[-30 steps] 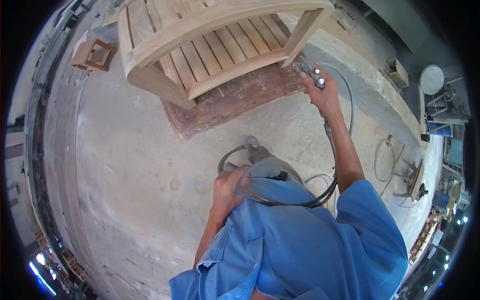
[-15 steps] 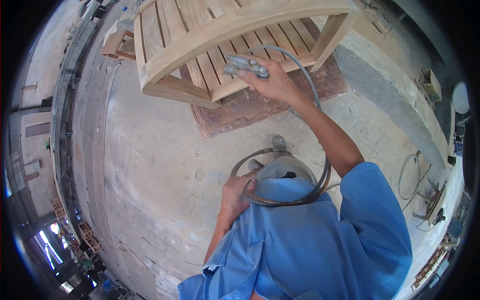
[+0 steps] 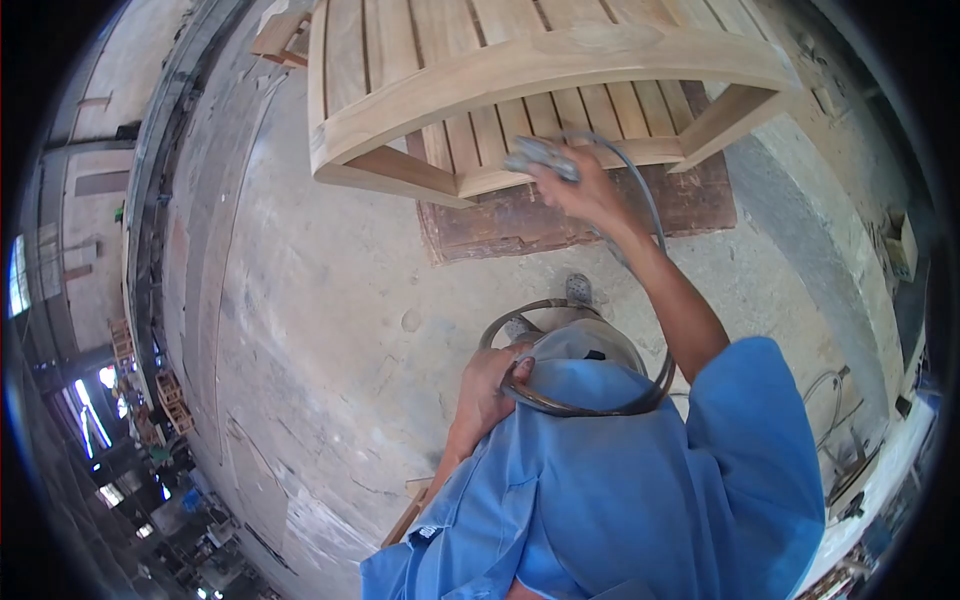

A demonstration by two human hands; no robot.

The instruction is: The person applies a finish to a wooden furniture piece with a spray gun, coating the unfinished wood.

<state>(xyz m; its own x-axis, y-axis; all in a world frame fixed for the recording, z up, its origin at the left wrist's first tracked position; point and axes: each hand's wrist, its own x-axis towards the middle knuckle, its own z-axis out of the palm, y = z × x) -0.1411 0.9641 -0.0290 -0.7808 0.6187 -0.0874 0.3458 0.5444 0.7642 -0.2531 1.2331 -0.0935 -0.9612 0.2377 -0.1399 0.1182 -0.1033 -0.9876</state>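
Observation:
My right hand (image 3: pixel 585 187) is closed around a grey metal spray gun (image 3: pixel 541 157), held out in front of the slatted wooden bench (image 3: pixel 480 62). The gun overlaps the bench's lower slats in this view, and it is a little blurred. From it a grey hose (image 3: pixel 646 183) curves down past my right forearm. At my waist, my left hand (image 3: pixel 490 383) grips a coiled loop of darker hose (image 3: pixel 590 411), its fingers wrapped round the strands. The loop hangs across the front of my blue shirt.
The bench stands over a worn brown board (image 3: pixel 500 232) on the concrete floor (image 3: pixel 330 270). A smaller wooden piece (image 3: pixel 282 40) sits at the upper left. To the right runs a raised concrete strip (image 3: pixel 815 235), with another hose (image 3: pixel 838 400) lying farther right.
My view has shifted, so the bench sits farther right and higher. My right hand, still on the spray gun, appears farther right and slightly lower. The left hand keeps its hold on the hose.

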